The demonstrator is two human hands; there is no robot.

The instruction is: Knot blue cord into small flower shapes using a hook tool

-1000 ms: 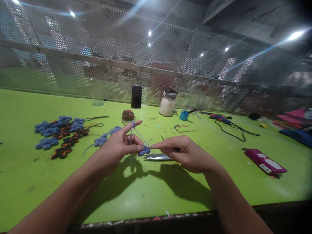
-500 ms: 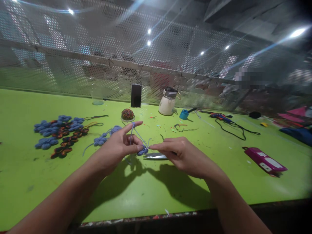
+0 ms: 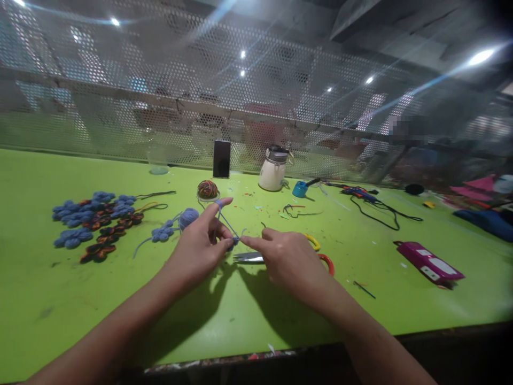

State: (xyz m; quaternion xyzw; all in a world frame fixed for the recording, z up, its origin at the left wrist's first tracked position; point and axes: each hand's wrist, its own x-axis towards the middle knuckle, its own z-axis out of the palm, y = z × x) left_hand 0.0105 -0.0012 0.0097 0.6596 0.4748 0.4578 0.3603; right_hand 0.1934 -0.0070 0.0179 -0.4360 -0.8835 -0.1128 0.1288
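Head view: both bare hands meet over the middle of the bright green table (image 3: 248, 321). The left hand (image 3: 198, 248) has its thumb and middle fingers pinched together on a small blue crocheted yarn piece (image 3: 231, 244), which sits just above the tabletop between the two hands. Its index finger sticks out straight, with a thin blue yarn strand (image 3: 226, 220) looped over the tip and running down to the piece. The right hand (image 3: 288, 259) has thumb and forefinger drawn together at the right edge of the same piece; whatever they pinch there is too small to make out. Just behind and under the right hand lie steel scissors with yellow and red handle loops (image 3: 280, 255), blades pointing left, touching the table.

To the left lies a cluster of finished blue and dark orange crocheted flowers (image 3: 90, 222), and nearer the hands a short chain of blue crocheted flowers (image 3: 162, 233) beside a small blue yarn ball (image 3: 188, 217). Behind it sits a multicoloured yarn ball (image 3: 207, 189). Along the perforated metal screen (image 3: 120, 107) stand an upright black phone (image 3: 222, 159), a cream jar with a grey lid (image 3: 273, 170) and a small blue cup-shaped object (image 3: 300, 188). A black cord (image 3: 380, 211) trails to the right, and a flat magenta case (image 3: 428, 262) lies near the right edge.
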